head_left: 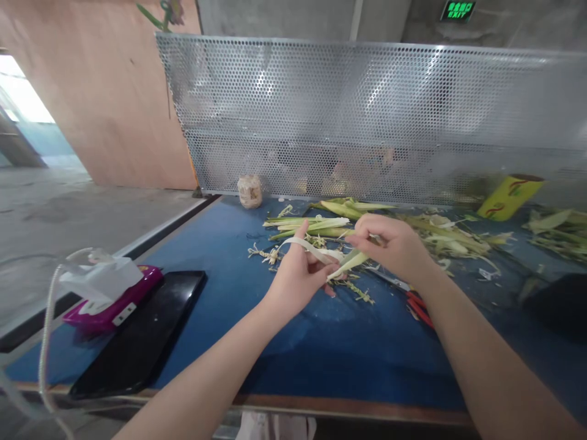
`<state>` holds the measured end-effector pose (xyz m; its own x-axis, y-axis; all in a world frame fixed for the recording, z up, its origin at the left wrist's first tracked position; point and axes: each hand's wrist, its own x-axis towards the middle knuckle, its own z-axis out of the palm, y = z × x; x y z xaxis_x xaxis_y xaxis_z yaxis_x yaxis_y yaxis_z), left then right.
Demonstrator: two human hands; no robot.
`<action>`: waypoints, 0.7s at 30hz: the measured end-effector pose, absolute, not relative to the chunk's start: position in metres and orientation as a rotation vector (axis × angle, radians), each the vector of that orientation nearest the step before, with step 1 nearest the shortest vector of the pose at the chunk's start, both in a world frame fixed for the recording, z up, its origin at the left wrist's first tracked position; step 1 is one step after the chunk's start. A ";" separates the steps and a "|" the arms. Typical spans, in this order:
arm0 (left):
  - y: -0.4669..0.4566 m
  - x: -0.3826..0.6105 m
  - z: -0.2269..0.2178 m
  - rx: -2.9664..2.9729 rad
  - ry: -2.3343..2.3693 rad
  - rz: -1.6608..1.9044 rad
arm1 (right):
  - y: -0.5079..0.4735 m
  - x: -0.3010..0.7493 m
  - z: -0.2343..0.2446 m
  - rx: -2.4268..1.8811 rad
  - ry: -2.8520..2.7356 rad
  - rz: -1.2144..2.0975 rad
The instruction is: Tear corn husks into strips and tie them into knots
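In the head view, the right hand pinches a pale green leaf — the left hand, fingers curled, holds its lower end, a whitish strip looping over it. The leaf is between the surface's near and far edges, beside red-handled scissors.

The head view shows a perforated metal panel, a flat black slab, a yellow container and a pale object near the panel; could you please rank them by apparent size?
Largest to smallest:
1. Perforated metal panel
2. Flat black slab, enlarged by nearness
3. Yellow container
4. Pale object
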<state>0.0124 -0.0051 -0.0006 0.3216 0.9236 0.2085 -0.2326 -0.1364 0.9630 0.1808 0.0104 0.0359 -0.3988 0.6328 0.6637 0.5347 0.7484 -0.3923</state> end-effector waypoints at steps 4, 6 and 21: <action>-0.004 0.012 -0.001 1.347 0.755 1.125 | 0.013 0.186 0.037 -0.805 -2.109 -0.024; -0.004 0.011 -0.002 1.367 0.768 1.119 | 0.014 0.187 0.036 -0.825 -2.127 -0.064; -0.002 0.010 -0.002 1.368 0.837 1.151 | 0.017 0.193 0.035 -0.858 -2.161 0.068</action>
<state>0.0099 -0.0023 -0.0018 0.2765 0.9454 0.1727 -0.1276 -0.1420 0.9816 0.1925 0.0171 0.0350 -0.4563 0.5991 0.6579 0.5565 0.7691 -0.3144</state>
